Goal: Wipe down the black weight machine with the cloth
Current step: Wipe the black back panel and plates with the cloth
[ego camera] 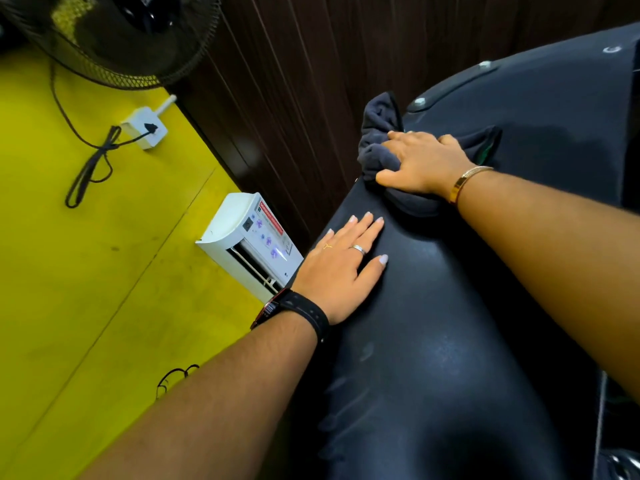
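Note:
The black weight machine (433,341) fills the right half of the head view, its smooth curved cover running from bottom centre up to the top right. A dark grey cloth (375,133) lies bunched on the cover's upper edge. My right hand (422,164) presses down on the cloth, fingers and thumb curled into its folds. My left hand (341,268) rests flat on the cover just below, fingers straight and spread, holding nothing.
A yellow wall (104,271) spreads across the left, carrying a white air conditioner (249,244), a white socket box (143,128) with a black cable, and a black fan (114,32) at top left. Dark ribbed panelling (311,81) stands behind the machine.

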`<state>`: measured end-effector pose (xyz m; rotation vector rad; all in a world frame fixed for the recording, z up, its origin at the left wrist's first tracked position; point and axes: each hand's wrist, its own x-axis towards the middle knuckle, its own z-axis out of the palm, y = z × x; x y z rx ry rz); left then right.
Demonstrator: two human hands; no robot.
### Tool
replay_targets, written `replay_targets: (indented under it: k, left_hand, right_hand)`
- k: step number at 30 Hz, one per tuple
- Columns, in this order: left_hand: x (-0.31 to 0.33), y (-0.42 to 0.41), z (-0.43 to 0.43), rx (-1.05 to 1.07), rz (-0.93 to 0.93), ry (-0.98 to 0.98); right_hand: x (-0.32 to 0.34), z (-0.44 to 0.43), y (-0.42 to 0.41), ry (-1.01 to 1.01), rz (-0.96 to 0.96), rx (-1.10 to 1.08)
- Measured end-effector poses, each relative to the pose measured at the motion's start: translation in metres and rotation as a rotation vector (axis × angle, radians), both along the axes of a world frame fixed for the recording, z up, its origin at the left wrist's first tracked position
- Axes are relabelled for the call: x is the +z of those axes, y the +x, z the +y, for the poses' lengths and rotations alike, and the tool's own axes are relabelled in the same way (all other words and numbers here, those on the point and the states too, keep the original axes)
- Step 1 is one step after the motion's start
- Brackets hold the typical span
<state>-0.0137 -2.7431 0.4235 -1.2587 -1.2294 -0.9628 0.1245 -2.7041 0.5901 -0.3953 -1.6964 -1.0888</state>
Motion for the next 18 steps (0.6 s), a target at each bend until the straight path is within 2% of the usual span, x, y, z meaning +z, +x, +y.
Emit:
replay_targets:
  k: [18]
  left_hand:
    - [0.003, -0.003, 0.001, -0.034, 0.009, -0.012]
  right_hand:
    - [0.005, 0.027, 0.034, 0.047, 0.199, -0.022]
